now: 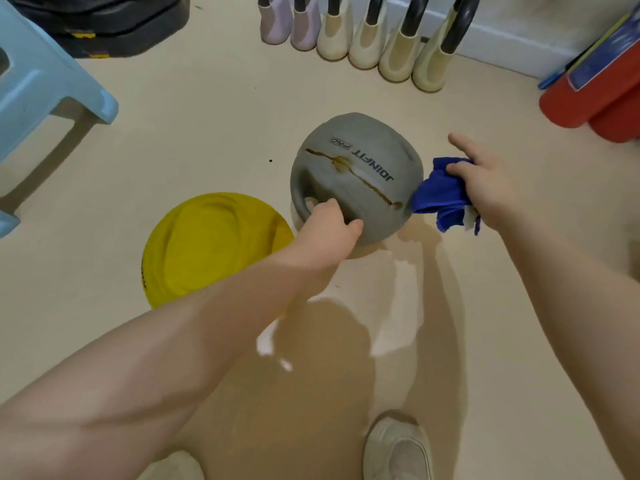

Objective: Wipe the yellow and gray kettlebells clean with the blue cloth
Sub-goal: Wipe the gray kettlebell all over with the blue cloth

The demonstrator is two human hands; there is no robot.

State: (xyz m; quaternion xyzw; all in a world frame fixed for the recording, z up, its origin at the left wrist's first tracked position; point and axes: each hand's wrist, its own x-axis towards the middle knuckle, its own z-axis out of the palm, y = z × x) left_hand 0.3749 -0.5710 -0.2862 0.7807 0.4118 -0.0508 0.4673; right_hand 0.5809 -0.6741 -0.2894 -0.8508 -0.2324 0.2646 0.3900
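we see the gray kettlebell (356, 178) near the middle of the view, tipped on its side on the beige floor (207, 133), its handle pointing toward 8 o'clock. our left hand (329, 226) curls around that handle and grips it. a brown, rust-like streak runs across the gray shell, just under the printed lettering. at 3 o'clock from the kettlebell, our right hand (481, 181) holds the bunched blue cloth (441, 195), index finger sticking out straight; the cloth's edge seems to touch the kettlebell's right side, though the blur makes that hard to confirm. the yellow kettlebell (214, 247) lies on the floor at 8 o'clock from the gray one, just beside it and partly behind our left forearm. a row of pale weights with black handles (363, 39) stands at 12 o'clock, a light blue stool (52, 84) at 10 o'clock, red cylinders (588, 102) at 2 o'clock.
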